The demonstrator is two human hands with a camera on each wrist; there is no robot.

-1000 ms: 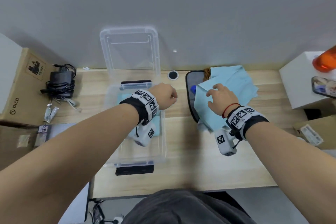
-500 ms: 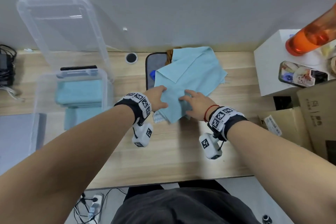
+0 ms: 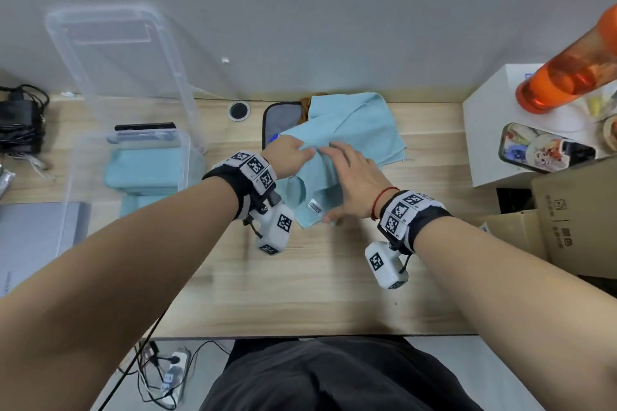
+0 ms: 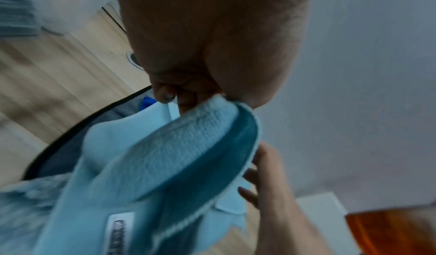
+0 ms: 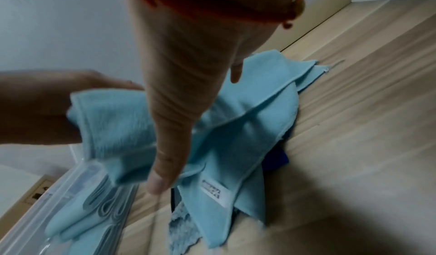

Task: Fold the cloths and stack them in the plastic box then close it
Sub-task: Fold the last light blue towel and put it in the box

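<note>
We had the clear plastic box [image 3: 187, 157] standing open at the left of the wooden desk [image 3: 300, 284], folded light-blue cloths [image 3: 143, 170] stacked inside and its lid [image 3: 110, 43] propped against the wall. Just right of it, an unfolded light-blue cloth [image 3: 360, 130] lay over a grey pad [image 3: 280, 117]. Our left hand [image 3: 290, 153] pinched its raised edge, while our right hand [image 3: 354, 177] rested flat on it, fingers straight.

Your head view looks steeply down over the table [image 3: 300, 277]; both wrist views sit close, sharing the cloth [image 3: 360, 130].
</note>
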